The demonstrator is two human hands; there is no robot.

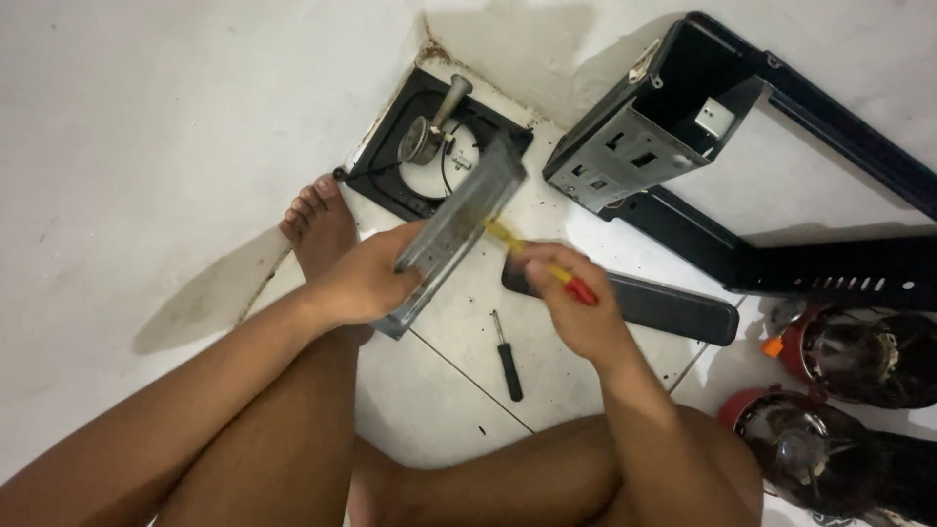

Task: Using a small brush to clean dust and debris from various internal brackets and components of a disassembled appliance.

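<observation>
The left hand (pixel 366 283) is closed round the lower end of a grey metal bracket (pixel 457 232), fingers hidden behind it; its upper end is motion-blurred. The bracket is a long, flat channel, its long axis slanting from the left hand up and away toward the black plate (pixel 390 171) beyond it on the floor (pixel 146 146). The right hand (pixel 576 307), just right of the bracket, is curled shut on a screwdriver (pixel 547 265) with a yellow shaft and red end; its tip points at the bracket and is blurred, so contact cannot be made out. Below the bracket lies a small black screwdriver (pixel 507 356). Right of the bracket sits a black frame (pixel 683 127), cut off at the edge.
</observation>
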